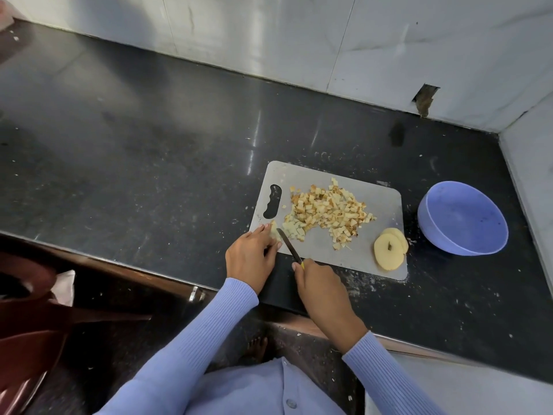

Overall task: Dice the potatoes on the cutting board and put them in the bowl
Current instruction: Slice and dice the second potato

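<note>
A grey cutting board [380,211] lies on the dark counter. A heap of diced potato [329,209] covers its middle. Stacked round potato slices [389,248] sit at its near right corner. My left hand [251,254] holds down a small potato piece [273,230] at the board's near left corner, fingers curled over it. My right hand [317,283] grips a knife [288,245] whose blade points up-left, its tip beside that piece. A purple bowl [462,217] stands right of the board and looks empty.
The black counter [134,151] stretches wide to the left, with white crumbs scattered on it. A tiled wall [299,40] runs behind and at the right. A dark red plastic chair [27,310] stands at the lower left, below the counter edge.
</note>
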`<state>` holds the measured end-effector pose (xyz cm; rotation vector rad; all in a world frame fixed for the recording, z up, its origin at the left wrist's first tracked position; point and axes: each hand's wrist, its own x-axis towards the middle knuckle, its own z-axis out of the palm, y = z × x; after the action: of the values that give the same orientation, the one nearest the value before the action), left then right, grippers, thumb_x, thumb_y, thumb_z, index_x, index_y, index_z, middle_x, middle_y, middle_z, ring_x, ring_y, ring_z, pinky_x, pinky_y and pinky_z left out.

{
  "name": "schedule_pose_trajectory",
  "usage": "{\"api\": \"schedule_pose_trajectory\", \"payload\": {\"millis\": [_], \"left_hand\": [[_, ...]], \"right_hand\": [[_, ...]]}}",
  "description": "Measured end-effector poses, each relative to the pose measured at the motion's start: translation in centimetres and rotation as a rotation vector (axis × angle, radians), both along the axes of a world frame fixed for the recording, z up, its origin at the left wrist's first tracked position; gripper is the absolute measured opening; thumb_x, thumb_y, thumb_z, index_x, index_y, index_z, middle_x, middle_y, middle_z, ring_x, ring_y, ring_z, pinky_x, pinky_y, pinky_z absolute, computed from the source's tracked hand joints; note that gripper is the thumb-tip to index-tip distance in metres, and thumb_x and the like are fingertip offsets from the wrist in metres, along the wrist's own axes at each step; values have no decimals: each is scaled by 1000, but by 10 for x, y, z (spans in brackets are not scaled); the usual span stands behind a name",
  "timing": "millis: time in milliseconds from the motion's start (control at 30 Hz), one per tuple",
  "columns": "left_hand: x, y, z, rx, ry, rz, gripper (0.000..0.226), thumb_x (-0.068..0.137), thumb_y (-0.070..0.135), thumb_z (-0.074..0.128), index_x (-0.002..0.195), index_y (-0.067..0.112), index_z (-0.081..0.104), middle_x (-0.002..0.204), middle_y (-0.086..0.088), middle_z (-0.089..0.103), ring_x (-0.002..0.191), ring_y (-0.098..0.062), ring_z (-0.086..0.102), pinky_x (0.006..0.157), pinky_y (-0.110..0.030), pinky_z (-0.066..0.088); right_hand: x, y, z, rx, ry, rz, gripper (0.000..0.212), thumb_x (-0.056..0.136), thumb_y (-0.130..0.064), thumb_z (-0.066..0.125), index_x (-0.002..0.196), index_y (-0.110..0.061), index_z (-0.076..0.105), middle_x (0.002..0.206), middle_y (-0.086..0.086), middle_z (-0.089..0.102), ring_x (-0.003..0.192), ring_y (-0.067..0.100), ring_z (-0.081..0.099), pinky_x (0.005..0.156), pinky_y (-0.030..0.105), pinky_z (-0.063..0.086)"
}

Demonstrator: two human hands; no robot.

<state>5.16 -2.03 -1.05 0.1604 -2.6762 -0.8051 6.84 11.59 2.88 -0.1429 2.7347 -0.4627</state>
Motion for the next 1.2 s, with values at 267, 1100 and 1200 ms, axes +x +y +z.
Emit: {"api": "schedule_pose_trajectory", "payload": {"millis": [267, 1100, 1200], "left_hand": [[2, 1, 1, -38, 44, 10, 32, 59, 13, 89, 88, 10, 76, 80, -3, 74, 77, -25, 71, 56, -32, 55], [4, 1, 2, -82, 129, 7, 22, 55, 16, 92, 70, 15, 75, 85, 0, 74, 79, -16, 70, 73, -34, 55], [4, 1, 2, -83, 129, 5, 24, 55, 16, 92, 72, 15, 76, 84, 1, 74, 79, -16, 70, 72, -33, 56]], "right_hand": [[-7, -1, 4, -32, 14, -1, 32, 103, -40, 28, 91, -16, 46, 76, 2, 53, 70, 25, 52, 59, 33, 36], [6, 12, -3, -14, 5, 26, 28, 103, -40, 26, 88, -20, 38, 65, -8, 38, 67, 20, 44, 60, 32, 32], [7, 10, -4, -19, -4, 34, 29, 103, -40, 26, 89, -19, 39, 72, -2, 48, 74, 26, 53, 61, 33, 34]]}}
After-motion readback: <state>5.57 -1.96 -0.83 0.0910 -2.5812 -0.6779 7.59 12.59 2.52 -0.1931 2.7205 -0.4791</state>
